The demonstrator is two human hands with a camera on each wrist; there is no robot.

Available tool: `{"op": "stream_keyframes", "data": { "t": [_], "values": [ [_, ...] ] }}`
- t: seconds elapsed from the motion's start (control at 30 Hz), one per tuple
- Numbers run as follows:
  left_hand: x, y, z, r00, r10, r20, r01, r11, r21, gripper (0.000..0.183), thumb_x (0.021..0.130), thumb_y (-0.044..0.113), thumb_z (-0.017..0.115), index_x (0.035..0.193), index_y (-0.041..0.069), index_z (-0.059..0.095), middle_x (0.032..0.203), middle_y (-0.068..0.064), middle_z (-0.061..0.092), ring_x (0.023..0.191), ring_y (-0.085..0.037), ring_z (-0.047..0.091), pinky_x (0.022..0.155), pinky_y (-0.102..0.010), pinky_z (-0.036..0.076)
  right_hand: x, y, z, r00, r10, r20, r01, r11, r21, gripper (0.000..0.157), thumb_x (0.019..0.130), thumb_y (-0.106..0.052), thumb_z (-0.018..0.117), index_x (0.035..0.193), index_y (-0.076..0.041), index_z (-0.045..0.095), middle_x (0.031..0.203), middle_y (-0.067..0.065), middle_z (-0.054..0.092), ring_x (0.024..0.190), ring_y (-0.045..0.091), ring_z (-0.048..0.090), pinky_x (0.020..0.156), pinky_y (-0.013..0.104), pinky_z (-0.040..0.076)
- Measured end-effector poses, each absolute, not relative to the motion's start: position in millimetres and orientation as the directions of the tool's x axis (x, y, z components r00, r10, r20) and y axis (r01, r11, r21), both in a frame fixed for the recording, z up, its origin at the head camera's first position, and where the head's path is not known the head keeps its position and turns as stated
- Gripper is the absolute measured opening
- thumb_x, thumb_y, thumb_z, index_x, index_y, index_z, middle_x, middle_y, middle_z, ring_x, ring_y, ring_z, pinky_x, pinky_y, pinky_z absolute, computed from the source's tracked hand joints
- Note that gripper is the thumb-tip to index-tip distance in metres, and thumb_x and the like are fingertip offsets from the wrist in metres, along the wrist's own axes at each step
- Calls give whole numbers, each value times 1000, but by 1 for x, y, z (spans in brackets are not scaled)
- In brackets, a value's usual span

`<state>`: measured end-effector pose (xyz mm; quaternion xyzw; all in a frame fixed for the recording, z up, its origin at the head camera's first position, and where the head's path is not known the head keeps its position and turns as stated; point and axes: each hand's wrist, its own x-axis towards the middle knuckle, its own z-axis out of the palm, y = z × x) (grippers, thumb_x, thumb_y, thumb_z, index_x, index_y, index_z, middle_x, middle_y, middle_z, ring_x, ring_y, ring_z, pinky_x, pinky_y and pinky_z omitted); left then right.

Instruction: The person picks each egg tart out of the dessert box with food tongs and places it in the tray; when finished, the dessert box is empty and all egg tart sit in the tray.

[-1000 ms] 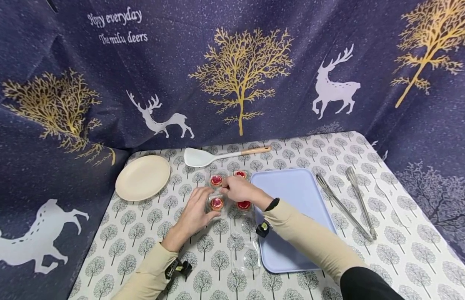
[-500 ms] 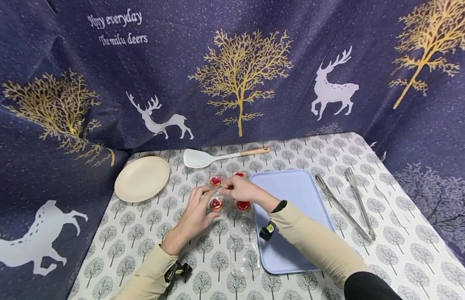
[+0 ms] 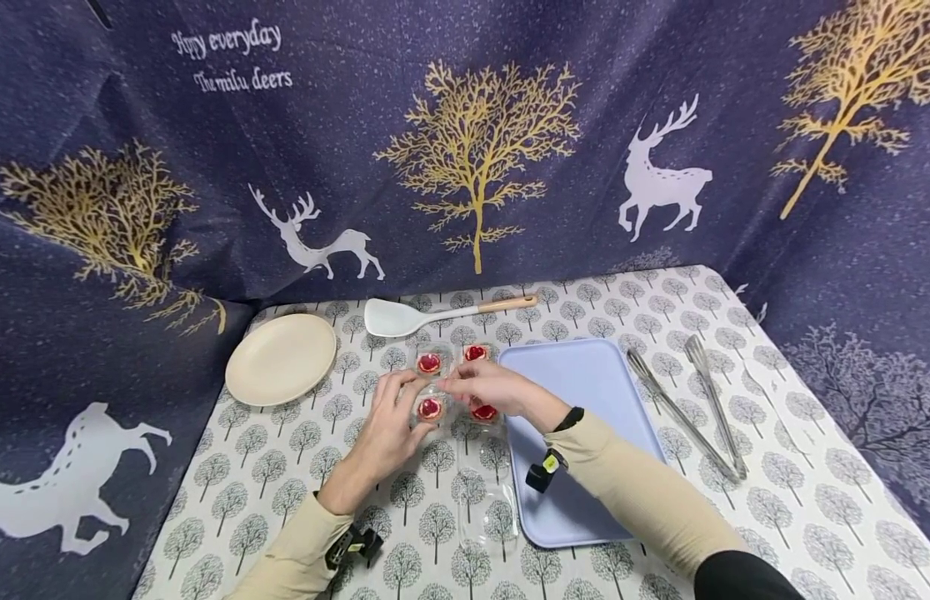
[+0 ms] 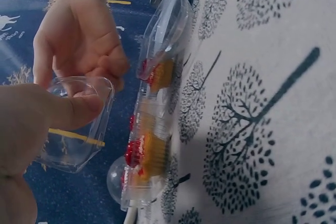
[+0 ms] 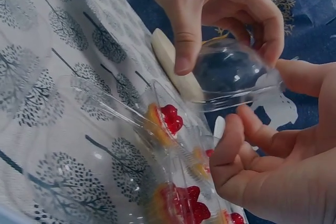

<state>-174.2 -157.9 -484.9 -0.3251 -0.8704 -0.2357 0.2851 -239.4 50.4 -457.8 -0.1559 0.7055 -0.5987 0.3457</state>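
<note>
Several small tarts with red berry topping, such as the nearest tart point(image 5: 191, 205), sit in a clear plastic pack at the table's middle. My left hand point(image 3: 378, 429) grips a clear domed plastic lid point(image 5: 231, 72), raised above the tarts, with the thumb on one side and fingers on the other. Opposite it, my right hand point(image 3: 491, 387) has curled fingers pinched at the lid's near edge. In the left wrist view the lid point(image 4: 73, 156) lies between both hands. A longer clear plastic flap point(image 3: 489, 500) of the packaging lies towards me on the cloth.
A light blue tray point(image 3: 585, 508) lies right of the pack, under my right forearm. Farther right are metal tongs point(image 3: 723, 408), spread apart. A cream plate point(image 3: 281, 360) is at the left, and a white spatula point(image 3: 450, 314) with a wooden handle lies behind the tarts.
My right hand has shifted slightly down towards me, showing more of the back right tart. The left hand keeps nearly the same place and grip.
</note>
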Motion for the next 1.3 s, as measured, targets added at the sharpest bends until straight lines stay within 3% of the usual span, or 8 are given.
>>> {"op": "stream_keyframes", "data": {
  "t": [0.17, 0.4, 0.7, 0.8, 1.07, 1.2, 1.3],
  "values": [
    [-172, -157, -482, -594, 421, 686, 709, 677, 198, 74, 57, 14, 92, 120, -1, 57, 119, -23, 53, 112, -34, 47, 99, -45, 49, -236, 53, -462, -649, -691, -317, 273, 177, -946, 45, 99, -35, 55, 100, 10, 58, 76, 4, 59, 68, 12, 55, 68, 21, 51],
    [-169, -155, -480, -568, 412, 712, 713, 679, 176, 71, 58, 12, 91, 119, -1, 58, 119, -22, 52, 112, -34, 47, 99, -43, 48, -230, 56, -464, -573, -733, -367, 398, 142, -906, 74, 93, -52, 58, 119, 18, 53, 88, 7, 70, 79, 17, 65, 78, 25, 56],
    [-169, -159, -478, -543, 459, 703, 765, 615, 189, 76, 60, 17, 88, 124, -3, 54, 123, -23, 49, 116, -35, 44, 105, -41, 45, -228, 57, -468, -562, -751, -347, 479, 46, -876, 69, 79, -52, 73, 109, 9, 61, 89, 6, 68, 78, 14, 59, 73, 20, 49],
    [-169, -160, -478, -532, 468, 706, 790, 575, 214, 72, 64, 20, 85, 124, -5, 54, 125, -22, 49, 116, -34, 44, 108, -39, 43, -227, 57, -469, -566, -750, -342, 484, 33, -874, 63, 81, -47, 74, 109, 8, 62, 87, 4, 67, 76, 13, 57, 72, 20, 46],
    [-164, -159, -472, -528, 308, 791, 819, 431, 379, 34, 73, 7, 77, 105, 0, 69, 106, -13, 62, 100, -27, 55, 101, -22, 45, -226, 60, -465, -606, -747, -273, 318, 87, -944, 28, 87, -26, 71, 95, 0, 68, 76, -1, 60, 66, 10, 45, 67, 18, 41],
    [-161, -161, -470, -553, 246, 796, 811, 379, 446, 22, 74, 2, 77, 96, 4, 73, 100, -8, 64, 94, -26, 59, 97, -21, 49, -224, 61, -463, -645, -735, -209, 130, 164, -978, 39, 84, -26, 74, 109, 3, 66, 88, 2, 62, 78, 13, 54, 77, 26, 50],
    [-158, -164, -470, -594, 244, 767, 785, 385, 485, 25, 73, 3, 80, 96, 3, 73, 102, -8, 65, 95, -26, 61, 99, -22, 49, -222, 61, -462, -678, -716, -168, -15, 242, -970, 52, 81, -28, 78, 120, 4, 62, 103, 12, 65, 86, 15, 58, 77, 29, 53]
  ]
}}
